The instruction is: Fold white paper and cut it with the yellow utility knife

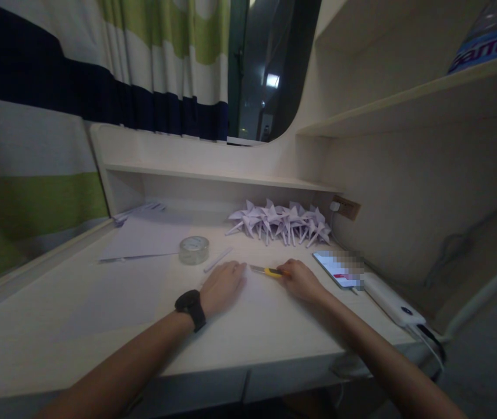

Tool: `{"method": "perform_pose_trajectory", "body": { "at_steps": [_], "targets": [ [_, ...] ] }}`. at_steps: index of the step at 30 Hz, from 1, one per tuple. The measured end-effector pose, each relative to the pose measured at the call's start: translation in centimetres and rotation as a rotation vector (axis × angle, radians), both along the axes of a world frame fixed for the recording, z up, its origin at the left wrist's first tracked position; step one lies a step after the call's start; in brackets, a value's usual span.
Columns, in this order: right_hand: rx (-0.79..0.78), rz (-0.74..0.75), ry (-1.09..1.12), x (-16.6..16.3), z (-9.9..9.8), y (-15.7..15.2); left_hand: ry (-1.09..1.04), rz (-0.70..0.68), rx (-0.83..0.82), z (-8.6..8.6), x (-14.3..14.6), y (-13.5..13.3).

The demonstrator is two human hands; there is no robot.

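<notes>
My right hand [300, 280] is closed around a utility knife [273, 272] with a yellow handle, its blade out and pointing left. The blade's tip is close to the fingertips of my left hand [224, 280], which rests low over the desk with its fingers bent and together. Whatever those fingers pinch is small, pale and too blurred to name. A thin white paper stick [217, 259] lies just beyond my left hand. Behind it stands a roll of clear tape [194, 250]. A black watch [191, 309] is on my left wrist.
Several white paper pinwheels [281, 221] are heaped at the back right. Sheets of paper [144, 235] lie on the desk's left. A phone [338, 269] and a white power bank [392, 299] with cables lie along the right wall. A bottle [488, 43] stands on the upper shelf.
</notes>
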State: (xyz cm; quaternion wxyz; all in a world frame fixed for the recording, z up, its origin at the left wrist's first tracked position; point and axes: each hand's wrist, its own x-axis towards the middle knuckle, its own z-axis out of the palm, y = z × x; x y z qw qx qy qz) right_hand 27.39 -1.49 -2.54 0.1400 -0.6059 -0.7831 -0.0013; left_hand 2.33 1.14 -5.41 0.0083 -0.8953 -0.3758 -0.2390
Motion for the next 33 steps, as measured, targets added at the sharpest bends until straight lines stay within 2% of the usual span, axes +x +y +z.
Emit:
{"method": "perform_pose_trajectory", "body": {
  "at_steps": [6,14,21,24,27,30,33],
  "targets": [
    [0.000,0.062,0.033,-0.4,0.7,-0.7,0.037,0.040,0.034,0.1,-0.1,-0.1],
    [-0.039,0.167,0.070,0.2,0.2,-0.9,0.051,0.077,0.031,0.0,-0.1,0.0],
    [-0.062,0.253,0.093,0.4,0.0,-1.2,-0.066,0.118,-0.033,-0.1,-1.0,0.7],
    [-0.053,0.267,0.105,0.3,-0.2,-1.1,-0.127,0.053,0.010,0.5,-1.4,0.6],
    [-0.056,0.281,0.107,0.2,-0.1,-1.2,-0.112,-0.105,0.025,0.8,-1.4,0.2],
    [-0.070,0.292,0.100,0.1,0.1,-1.4,-0.014,-0.216,-0.038,0.2,-1.1,0.1],
    [-0.095,0.307,0.091,0.2,0.3,-1.7,0.073,-0.216,-0.119,-0.8,-0.9,0.3]
  ]
}}
